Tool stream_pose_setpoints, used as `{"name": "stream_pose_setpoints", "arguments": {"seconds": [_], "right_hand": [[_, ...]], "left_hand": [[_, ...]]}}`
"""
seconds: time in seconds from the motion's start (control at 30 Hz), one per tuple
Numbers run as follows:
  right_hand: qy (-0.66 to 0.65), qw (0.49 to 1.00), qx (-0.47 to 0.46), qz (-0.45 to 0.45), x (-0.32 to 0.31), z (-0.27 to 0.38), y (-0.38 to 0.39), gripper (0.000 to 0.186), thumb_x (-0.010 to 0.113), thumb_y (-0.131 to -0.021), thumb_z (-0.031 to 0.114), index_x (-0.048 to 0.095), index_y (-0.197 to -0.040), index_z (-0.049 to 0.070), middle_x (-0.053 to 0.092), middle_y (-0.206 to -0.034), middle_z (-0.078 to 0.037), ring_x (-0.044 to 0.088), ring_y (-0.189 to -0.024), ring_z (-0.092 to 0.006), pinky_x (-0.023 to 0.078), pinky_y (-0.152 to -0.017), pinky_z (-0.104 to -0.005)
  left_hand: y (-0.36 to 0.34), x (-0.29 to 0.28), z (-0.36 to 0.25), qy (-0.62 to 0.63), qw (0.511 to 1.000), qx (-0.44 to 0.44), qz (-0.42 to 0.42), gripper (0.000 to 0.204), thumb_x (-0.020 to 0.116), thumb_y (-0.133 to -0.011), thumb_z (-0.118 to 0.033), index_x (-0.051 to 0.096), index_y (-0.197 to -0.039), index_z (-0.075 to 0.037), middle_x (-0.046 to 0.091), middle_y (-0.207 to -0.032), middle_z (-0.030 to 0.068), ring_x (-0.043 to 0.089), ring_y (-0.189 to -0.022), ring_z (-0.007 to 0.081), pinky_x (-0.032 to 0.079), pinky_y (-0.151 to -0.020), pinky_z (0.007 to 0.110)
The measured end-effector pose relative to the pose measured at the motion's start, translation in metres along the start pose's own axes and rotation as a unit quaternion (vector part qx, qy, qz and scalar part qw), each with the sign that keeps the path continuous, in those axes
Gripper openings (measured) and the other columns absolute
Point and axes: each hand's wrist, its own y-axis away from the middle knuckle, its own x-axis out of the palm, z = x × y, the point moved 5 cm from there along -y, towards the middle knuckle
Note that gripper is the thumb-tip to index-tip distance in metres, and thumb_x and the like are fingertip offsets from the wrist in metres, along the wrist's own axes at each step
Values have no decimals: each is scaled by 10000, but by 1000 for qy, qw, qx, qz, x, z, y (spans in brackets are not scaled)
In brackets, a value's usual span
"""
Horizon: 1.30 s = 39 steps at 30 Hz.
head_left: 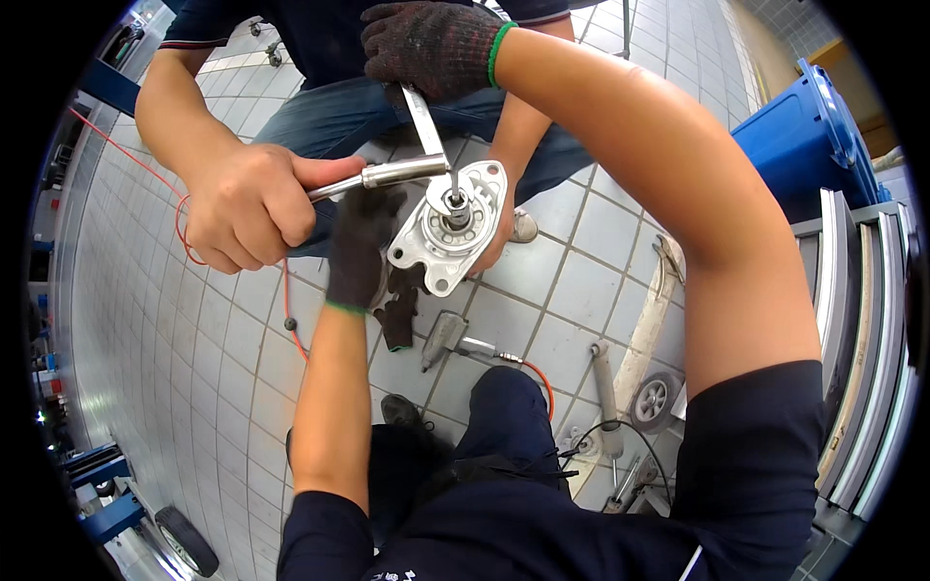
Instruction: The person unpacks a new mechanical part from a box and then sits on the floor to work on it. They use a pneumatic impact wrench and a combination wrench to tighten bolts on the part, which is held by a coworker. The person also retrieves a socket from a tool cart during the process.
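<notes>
A silver metal strut mount (pixel 442 259) with bolt holes at its corners is held up before me. My gloved right hand (pixel 431 50) reaches over the top, closed round a flat wrench (pixel 422 121), whose jaw sits at the mount's central nut. My gloved left hand (pixel 360 247) is at the mount's left edge; its fingers are blurred and partly hidden. Facing me, a co-worker's bare hand (pixel 254 205) grips a chrome ratchet handle (pixel 402 171), its end over the centre. That person's other hand (pixel 499 228) supports the mount's right side.
On the tiled floor lie a dark glove (pixel 397 324) and an air impact wrench (pixel 450 339) with an orange hose. A shock absorber (pixel 607 397) and a small wheel (pixel 657 401) are right. A blue bin (pixel 814 145) and metal rails (pixel 852 358) stand farther right; a tire (pixel 187 540) is lower left.
</notes>
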Motion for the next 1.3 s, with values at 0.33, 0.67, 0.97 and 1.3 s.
{"name": "stream_pose_setpoints", "arguments": {"seconds": [0.33, 0.67, 0.97, 1.3], "right_hand": [[19, 992, 89, 88, -5, -15, 38, 87, 757, -728, 272, 834, -757, 245, 768, -805, -71, 727, -868, -278, 559, -807, -433], [28, 922, 282, 265, -20, -4, 145, 106, 817, -833, 332, 818, -901, 250, 790, -917, -59, 753, -939, -287, 576, -944, -419], [-66, 922, 316, 213, -79, 82, 225, 414, 636, -1059, 504, 630, -1094, 92, 690, -707, -141, 720, -633, -330, 570, -638, -457], [-746, 341, 530, 216, -146, 217, 223, 294, 582, -1060, 289, 597, -1197, 29, 738, -895, -125, 762, -793, -257, 622, -707, -395]], "left_hand": [[77, 80, -4, 129, 916, -80, 372, 474, 694, -1015, -131, 546, -1451, -19, 686, -1354, 138, 690, -1206, 239, 576, -1037, 367], [63, 85, -10, 131, 933, -33, 334, 586, 874, -860, -155, 597, -1361, -30, 731, -1267, 118, 726, -1126, 236, 588, -995, 379], [74, 73, 38, 75, 926, -52, 367, 704, 906, -869, -286, 564, -1422, -18, 708, -1315, 116, 696, -1190, 220, 559, -1064, 360], [72, 60, -17, 6, 936, 11, 352, 478, 826, -917, -255, 665, -1319, -54, 749, -1229, 98, 722, -1113, 240, 576, -996, 368]]}}
